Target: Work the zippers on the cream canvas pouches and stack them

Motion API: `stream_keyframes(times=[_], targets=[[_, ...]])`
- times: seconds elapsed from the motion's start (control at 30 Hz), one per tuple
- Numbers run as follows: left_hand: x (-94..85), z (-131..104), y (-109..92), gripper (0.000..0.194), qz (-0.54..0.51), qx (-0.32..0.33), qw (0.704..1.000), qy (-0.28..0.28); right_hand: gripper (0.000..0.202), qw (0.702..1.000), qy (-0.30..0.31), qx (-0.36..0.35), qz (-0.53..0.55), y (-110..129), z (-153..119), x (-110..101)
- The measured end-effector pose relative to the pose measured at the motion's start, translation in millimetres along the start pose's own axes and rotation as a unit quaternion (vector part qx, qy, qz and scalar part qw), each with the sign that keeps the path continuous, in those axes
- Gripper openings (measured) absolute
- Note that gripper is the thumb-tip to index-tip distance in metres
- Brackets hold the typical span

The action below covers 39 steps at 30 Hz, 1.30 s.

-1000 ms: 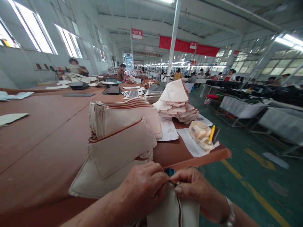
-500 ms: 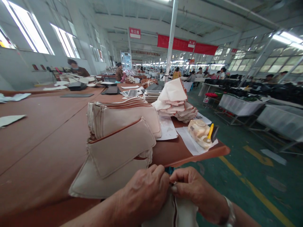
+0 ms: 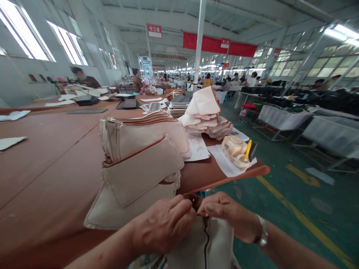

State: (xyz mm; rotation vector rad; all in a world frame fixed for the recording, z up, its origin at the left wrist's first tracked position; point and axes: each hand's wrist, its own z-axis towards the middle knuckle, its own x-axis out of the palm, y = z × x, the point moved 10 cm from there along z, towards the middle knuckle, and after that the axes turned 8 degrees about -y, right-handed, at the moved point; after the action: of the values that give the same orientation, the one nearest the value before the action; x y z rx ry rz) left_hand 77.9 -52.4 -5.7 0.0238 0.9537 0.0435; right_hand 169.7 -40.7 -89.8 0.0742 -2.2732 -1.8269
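The lower part of the cloth piece [image 3: 209, 243] runs off the bottom edge of the frame, so its full shape cannot be told. Its top edge is bunched between the two hands, and the fingertips that meet there cover most of it; only a dark brown trim shows, looping up between the thumbs and running down the middle of the cream cloth. What lies under the left forearm at the bottom edge is blurred and cannot be made out.

The left hand [image 3: 164, 226] is curled closed, its fingers folded over the top left edge of the cloth piece. The right hand [image 3: 227, 216], with a watch [image 3: 262, 235] on the wrist, is also closed in a pinch, thumb and forefinger pressed on the top right edge. The two hands touch at the fingertips, with the trim between them. The cloth hangs down from the pinch, just off the near edge of the table [image 3: 50, 160], in front of the person.

On the table just beyond the hands sits a stack [image 3: 143, 157] of cream pieces with brown edging, the front ones leaning and sliding forward. Farther back lies a pile [image 3: 206, 119] of folded pieces. To the right, near the table corner, a glue pot [image 3: 234, 149] rests on paper with a yellow-handled tool [image 3: 248, 148] across it. Distant workers are too small to make out.
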Motion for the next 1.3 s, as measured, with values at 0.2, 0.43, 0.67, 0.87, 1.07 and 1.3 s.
stream_keyframes(times=[0.2, 0.43, 0.67, 0.87, 1.07, 1.3], targets=[[2.1, -3.1, 5.1, 0.017, -0.068, 0.004, 0.997, 0.021, 0.043, 0.990, -0.001, -0.069, -0.121, 16.4, 0.6, 2.8], [31.0, -2.3, 44.5, 0.035, -0.409, -0.308, 0.856, 0.068, 0.040, 0.971, 0.010, -0.129, -0.200, 35.0, -6.6, 6.8], [54.8, -7.0, 37.9, 0.049, -0.529, -0.359, 0.751, 0.167, 0.040, 0.963, -0.008, -0.137, -0.231, 32.8, -4.3, 6.7], [63.2, -19.3, 39.4, 0.045, -0.568, -0.399, 0.704, 0.149, 0.047, 0.987, -0.019, -0.098, -0.124, 22.7, -1.7, -2.3], [61.1, -25.4, 43.2, 0.037, -0.543, -0.417, 0.720, 0.112, 0.048, 0.982, -0.023, -0.072, -0.171, 25.1, -6.0, -14.6], [55.8, -16.3, 41.8, 0.038, -0.526, -0.418, 0.738, 0.063, 0.038, 0.947, -0.062, -0.147, -0.281, 34.3, -3.1, -14.1]])
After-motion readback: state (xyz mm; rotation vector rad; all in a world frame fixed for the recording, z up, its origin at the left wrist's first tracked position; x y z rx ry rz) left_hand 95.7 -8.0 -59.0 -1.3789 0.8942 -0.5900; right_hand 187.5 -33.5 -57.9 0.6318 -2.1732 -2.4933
